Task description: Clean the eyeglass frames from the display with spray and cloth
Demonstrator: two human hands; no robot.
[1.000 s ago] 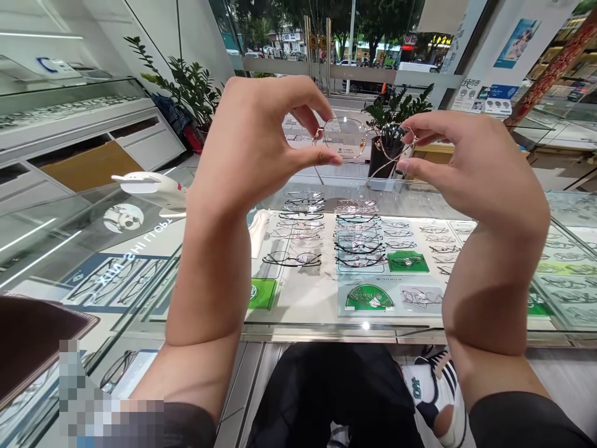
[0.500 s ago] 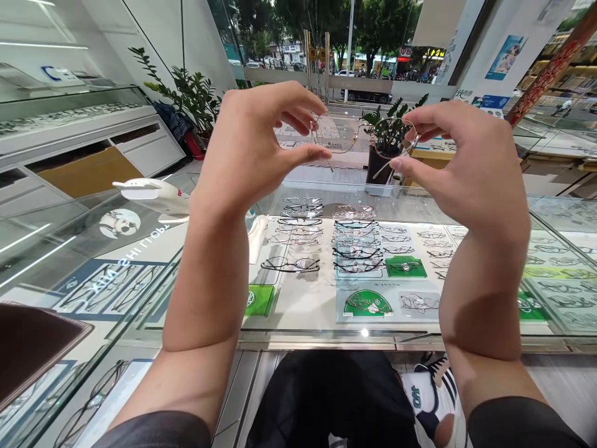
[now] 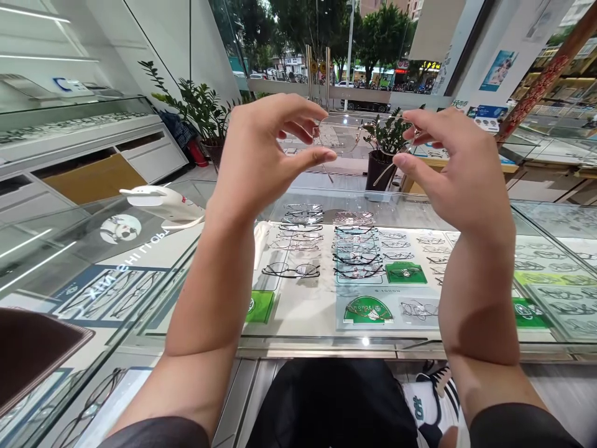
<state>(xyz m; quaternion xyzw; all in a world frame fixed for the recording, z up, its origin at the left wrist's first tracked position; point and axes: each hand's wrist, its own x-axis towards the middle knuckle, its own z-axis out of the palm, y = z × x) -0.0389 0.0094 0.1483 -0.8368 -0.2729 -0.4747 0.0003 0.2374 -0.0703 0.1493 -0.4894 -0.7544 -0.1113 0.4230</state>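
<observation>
A pair of thin-rimmed eyeglasses (image 3: 344, 151) with clear lenses is held up above the glass display counter (image 3: 303, 343). My left hand (image 3: 275, 146) grips its left side, thumb below and fingers above. On the other side, my right hand (image 3: 454, 158) has its fingers and thumb closed around the frame's right edge. Two thin temple ends point down near my thumbs. Beneath the hands, several eyeglass frames (image 3: 357, 256) lie in rows in the counter. One dark-rimmed pair of glasses (image 3: 291, 270) lies apart at the front of the left row.
A white plane-shaped object (image 3: 161, 204) stands on the counter at left. Potted plants (image 3: 380, 169) stand beyond it. A dark brown, leather-like object (image 3: 37, 354) juts in at lower left. Green cards (image 3: 405, 272) lie among the frames. Another display case (image 3: 88, 134) stands at far left.
Both hands still hold the eyeglasses up. My right hand has shifted slightly left, and my left hand slightly right and down. The camera view has tilted a little upward.
</observation>
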